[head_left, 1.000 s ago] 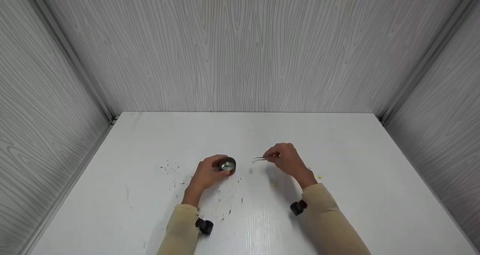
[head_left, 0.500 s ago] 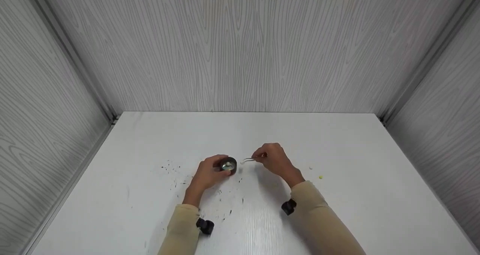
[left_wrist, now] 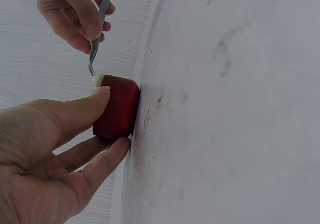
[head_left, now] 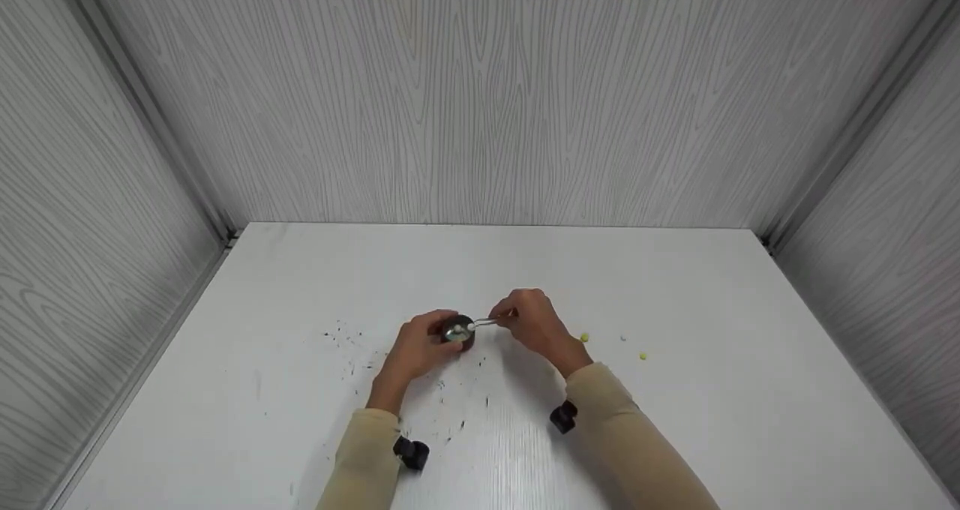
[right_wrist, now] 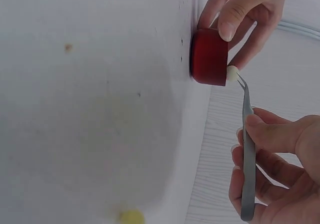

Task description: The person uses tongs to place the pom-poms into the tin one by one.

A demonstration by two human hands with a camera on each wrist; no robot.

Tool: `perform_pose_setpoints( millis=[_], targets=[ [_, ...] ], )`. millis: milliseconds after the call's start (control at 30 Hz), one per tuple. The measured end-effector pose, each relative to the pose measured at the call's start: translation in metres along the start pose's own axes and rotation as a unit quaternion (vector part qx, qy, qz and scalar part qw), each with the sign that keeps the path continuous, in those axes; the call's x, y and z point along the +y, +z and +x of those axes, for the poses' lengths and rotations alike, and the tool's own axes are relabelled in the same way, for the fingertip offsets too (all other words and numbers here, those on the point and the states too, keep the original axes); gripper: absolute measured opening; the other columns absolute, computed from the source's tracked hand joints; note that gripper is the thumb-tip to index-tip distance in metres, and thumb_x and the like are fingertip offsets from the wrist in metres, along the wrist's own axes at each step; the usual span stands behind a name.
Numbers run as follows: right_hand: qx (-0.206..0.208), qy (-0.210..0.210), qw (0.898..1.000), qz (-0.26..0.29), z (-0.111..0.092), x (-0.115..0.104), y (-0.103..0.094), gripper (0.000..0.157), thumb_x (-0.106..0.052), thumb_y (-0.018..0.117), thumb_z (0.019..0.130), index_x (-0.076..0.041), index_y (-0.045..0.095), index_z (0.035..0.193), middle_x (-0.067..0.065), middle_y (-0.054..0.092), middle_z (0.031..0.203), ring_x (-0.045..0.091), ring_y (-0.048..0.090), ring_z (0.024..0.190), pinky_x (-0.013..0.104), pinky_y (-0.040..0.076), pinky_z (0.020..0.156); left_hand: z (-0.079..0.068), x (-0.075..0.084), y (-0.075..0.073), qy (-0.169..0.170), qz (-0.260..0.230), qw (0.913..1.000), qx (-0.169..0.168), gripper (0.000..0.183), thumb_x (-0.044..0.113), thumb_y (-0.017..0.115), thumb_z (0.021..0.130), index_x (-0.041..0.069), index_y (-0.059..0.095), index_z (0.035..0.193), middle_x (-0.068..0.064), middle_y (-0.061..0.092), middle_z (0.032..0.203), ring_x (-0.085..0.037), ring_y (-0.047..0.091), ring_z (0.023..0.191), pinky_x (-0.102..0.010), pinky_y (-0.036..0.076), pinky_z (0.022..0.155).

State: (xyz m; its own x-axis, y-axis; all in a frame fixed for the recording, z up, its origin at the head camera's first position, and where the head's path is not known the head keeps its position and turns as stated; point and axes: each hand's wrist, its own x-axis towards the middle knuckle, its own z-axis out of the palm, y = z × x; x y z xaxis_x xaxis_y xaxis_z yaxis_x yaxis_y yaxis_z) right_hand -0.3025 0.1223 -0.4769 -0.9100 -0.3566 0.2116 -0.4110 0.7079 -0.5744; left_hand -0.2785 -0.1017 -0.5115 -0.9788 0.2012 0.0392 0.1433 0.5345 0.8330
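Note:
A small round cup, dark in the head view and red-walled in the wrist views (left_wrist: pixel 117 108), stands on the table. My left hand (head_left: pixel 414 351) grips it between thumb and fingers. Inside its shiny bowl a small pale bead shows in the head view. From the right, my right hand (head_left: pixel 534 324) pinches curved metal tweezers (right_wrist: pixel 249 159) between thumb and fingers. Their tips hold a small whitish bead (right_wrist: pixel 232 73) right at the rim of the cup; whether it touches the rim I cannot tell.
Yellow beads (head_left: pixel 585 337) and a tiny pale one (head_left: pixel 622 338) lie on the white table (head_left: pixel 675 435) to the right of my right hand. Dark specks and marks (head_left: pixel 349 337) dot the surface around the left arm. Grey wood-patterned panels (head_left: pixel 480 105) enclose the back and sides.
My right hand has moved left with the tweezers and bead, from a gap beside the cup to its rim. A yellow bead behind that hand has come into view. My left hand stays put.

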Motion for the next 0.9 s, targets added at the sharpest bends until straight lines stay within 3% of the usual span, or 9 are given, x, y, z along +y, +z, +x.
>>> perform_pose_setpoints(
  millis=[633, 900],
  targets=[
    [0.021, -0.012, 1.000, -0.018, 0.0015, 0.0014, 0.0062, 0.016, 0.007, 0.072, 0.090, -0.004, 0.083, 0.096, 0.012, 0.077, 0.092, 0.026, 0.071, 0.089, 0.043, 0.060, 0.080, 0.0022, -0.0003, 0.0010, -0.004, -0.006, 1.0000, 0.000, 0.051, 0.007, 0.078, 0.091, 0.006, 0.063, 0.139, -0.017, 0.066, 0.139, -0.035, 0.063, 0.130, -0.051, 0.049, 0.112],
    [0.026, -0.018, 0.999, -0.027, -0.0021, 0.0037, -0.0009, 0.017, 0.005, 0.073, 0.090, -0.006, 0.083, 0.099, 0.011, 0.076, 0.093, 0.026, 0.071, 0.090, 0.042, 0.060, 0.079, 0.0008, -0.0037, 0.0004, 0.022, -0.011, 0.9997, 0.004, 0.050, 0.006, 0.078, 0.090, 0.004, 0.064, 0.138, -0.020, 0.068, 0.133, -0.038, 0.066, 0.124, -0.052, 0.051, 0.109]
  ],
)
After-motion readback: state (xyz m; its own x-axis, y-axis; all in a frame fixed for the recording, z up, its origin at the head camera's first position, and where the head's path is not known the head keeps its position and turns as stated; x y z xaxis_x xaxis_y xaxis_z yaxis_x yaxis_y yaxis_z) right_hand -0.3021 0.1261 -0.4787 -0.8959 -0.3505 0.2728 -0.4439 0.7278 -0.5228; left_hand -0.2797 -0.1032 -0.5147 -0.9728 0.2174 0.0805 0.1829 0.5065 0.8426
